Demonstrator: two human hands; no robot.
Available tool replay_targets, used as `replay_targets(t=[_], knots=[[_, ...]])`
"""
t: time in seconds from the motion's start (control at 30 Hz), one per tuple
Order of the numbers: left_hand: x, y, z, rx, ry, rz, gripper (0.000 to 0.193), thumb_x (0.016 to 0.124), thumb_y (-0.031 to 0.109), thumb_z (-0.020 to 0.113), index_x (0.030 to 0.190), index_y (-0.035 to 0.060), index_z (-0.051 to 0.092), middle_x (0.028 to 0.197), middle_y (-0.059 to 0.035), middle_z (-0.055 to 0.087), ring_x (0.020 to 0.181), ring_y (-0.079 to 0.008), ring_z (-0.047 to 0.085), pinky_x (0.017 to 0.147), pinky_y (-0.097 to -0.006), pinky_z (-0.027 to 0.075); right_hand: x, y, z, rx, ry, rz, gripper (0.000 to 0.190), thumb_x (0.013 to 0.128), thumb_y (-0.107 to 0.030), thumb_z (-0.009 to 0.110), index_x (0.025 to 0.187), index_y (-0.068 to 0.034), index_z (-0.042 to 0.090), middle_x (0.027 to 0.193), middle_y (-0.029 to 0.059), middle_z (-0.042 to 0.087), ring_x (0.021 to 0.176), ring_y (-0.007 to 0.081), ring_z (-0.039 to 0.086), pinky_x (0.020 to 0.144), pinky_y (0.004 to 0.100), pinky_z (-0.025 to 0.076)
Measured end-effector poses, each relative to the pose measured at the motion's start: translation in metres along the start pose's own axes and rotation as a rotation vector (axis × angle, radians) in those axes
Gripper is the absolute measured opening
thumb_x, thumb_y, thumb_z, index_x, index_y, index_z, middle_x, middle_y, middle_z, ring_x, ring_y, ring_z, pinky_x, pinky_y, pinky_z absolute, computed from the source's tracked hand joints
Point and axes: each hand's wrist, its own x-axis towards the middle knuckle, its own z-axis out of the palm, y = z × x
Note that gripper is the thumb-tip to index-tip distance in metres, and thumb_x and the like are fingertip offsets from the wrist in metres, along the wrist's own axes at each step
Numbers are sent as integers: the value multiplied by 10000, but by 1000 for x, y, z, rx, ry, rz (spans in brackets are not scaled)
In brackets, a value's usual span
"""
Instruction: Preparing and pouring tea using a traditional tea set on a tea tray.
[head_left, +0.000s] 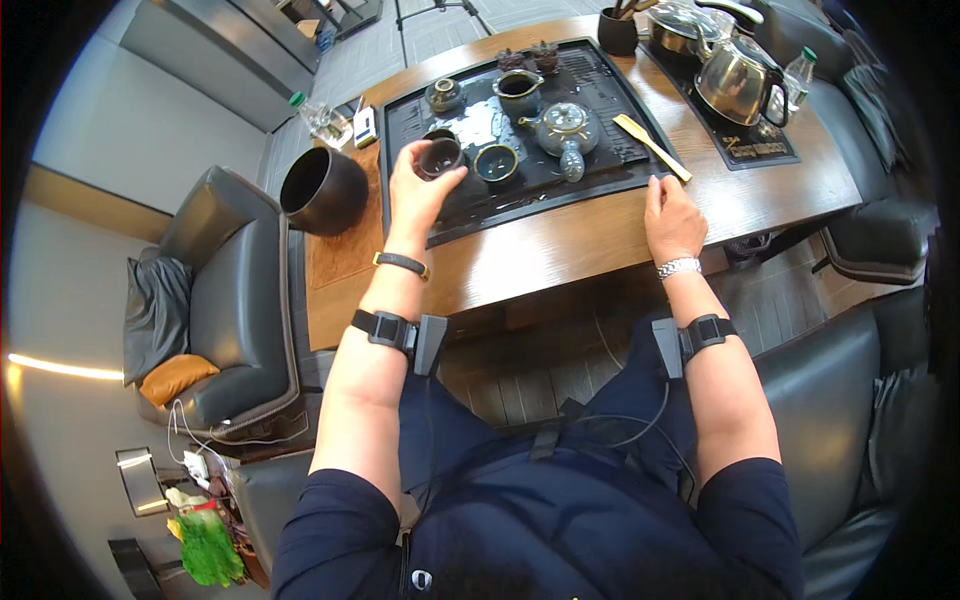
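My left hand (420, 191) grips a small dark teacup (442, 157) by its rim, over the left part of a black tea tray (480, 220). Another cup (441, 135), partly covered, shows just behind it. To the right is a teacup with a pale rim (496, 163). A grey-blue teapot (568, 131) stands further right, its handle towards me. My right hand (675, 217) rests at the table's front edge with fingers curled and nothing visible in them. Just beyond its fingertips lies a light-coloured tea scoop (652, 148), across the tray's right rim.
On the tray also stand a dark pitcher (517, 96), a lidded pot (445, 95) and small dark figurines (545, 56). A black bowl (326, 191) sits at left on a brown cloth (337, 259). At right is a glass kettle (739, 82). Plastic bottles (322, 122) stand on both sides.
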Motion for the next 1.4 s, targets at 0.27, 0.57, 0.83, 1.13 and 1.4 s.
replay_targets(t=[0.27, 0.57, 0.83, 1.13, 1.4], knots=[[-24, -23, 3, 300, 66, 33, 632, 663, 234, 883, 1203, 71, 599, 1203, -137, 651, 1166, -316, 602, 1000, -406, 475, 7, 3, 0, 33, 3, 2, 327, 997, -389, 534, 831, -112, 587, 749, 168, 685, 710, 419, 662, 609, 531, 495], [-53, -26, 6, 277, 124, 39, 801, 678, 129, 860, 1383, 66, 483, 1309, -188, 566, 1239, -361, 548, 1052, -422, 447, -6, 6, 11, -65, 40, -52, 303, 978, -344, 566, 780, -114, 574, 683, 168, 656, 626, 395, 653, 571, 510, 506], [-87, -5, -4, 204, 224, 40, 722, 739, 14, 771, 1393, 64, 468, 1321, -159, 525, 1192, -341, 557, 1028, -405, 467, -3, 4, 4, -31, 15, -6, 298, 978, -351, 570, 799, -113, 577, 706, 176, 666, 664, 417, 654, 594, 527, 496], [-138, 4, -61, -21, 243, -13, 553, 758, -130, 665, 1267, 77, 604, 1193, -71, 543, 762, -125, 614, 717, -250, 529, 1, -7, -3, -19, 17, 4, 300, 967, -354, 587, 811, -100, 620, 734, 142, 687, 711, 392, 671, 638, 503, 503], [-148, -27, -118, 60, 381, -68, 512, 759, -49, 750, 1240, 73, 622, 1151, -68, 571, 659, -113, 553, 646, -247, 487, -4, -7, -6, -89, -47, -8, 244, 967, -342, 583, 867, -120, 595, 787, 146, 696, 736, 395, 671, 647, 517, 504]])
